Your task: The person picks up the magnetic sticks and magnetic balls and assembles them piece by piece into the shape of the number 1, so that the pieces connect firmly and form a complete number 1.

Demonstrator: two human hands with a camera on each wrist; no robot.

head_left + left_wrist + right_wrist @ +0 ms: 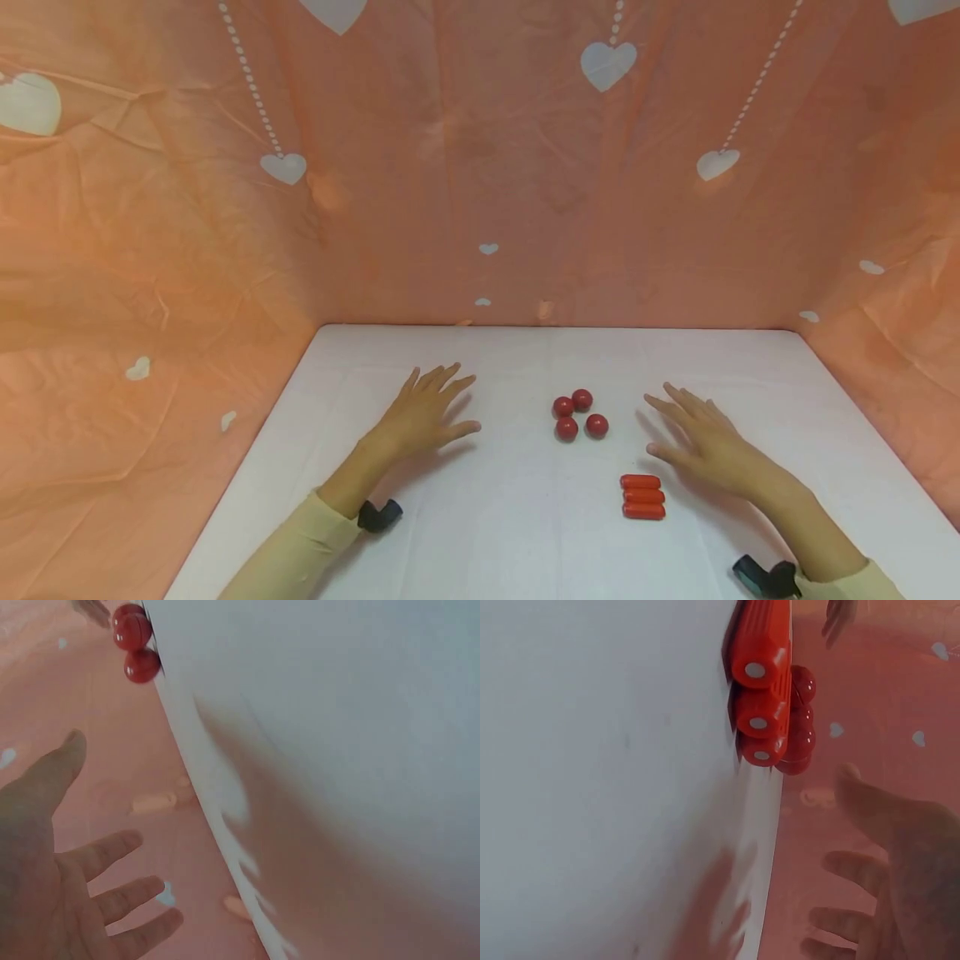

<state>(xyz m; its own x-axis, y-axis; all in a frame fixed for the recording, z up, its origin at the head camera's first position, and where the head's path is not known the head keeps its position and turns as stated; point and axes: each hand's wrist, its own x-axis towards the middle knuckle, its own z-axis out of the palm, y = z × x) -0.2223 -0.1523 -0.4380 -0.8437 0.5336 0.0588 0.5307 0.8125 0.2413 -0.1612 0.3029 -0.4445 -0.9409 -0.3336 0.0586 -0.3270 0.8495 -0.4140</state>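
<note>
Several shiny dark red balls (597, 426) sit in a loose cluster on the white table. Nearer the front, three short red-orange sticks with rounded ends (643, 496) lie side by side; in the right wrist view the sticks (761, 671) show ridged sides and a pale round spot on each end. My left hand (425, 417), fingers spread and holding nothing, hovers over the table left of the balls. To the right of balls and sticks, my right hand (705, 442) also hovers with spread fingers and nothing in it. Each hand casts a shadow below.
The white table (480, 533) is enclosed at the back and sides by orange cloth (450, 167) printed with pale hearts. Dark wrist cameras are strapped at the left wrist (379, 516) and right wrist (765, 577), by the pale yellow sleeves.
</note>
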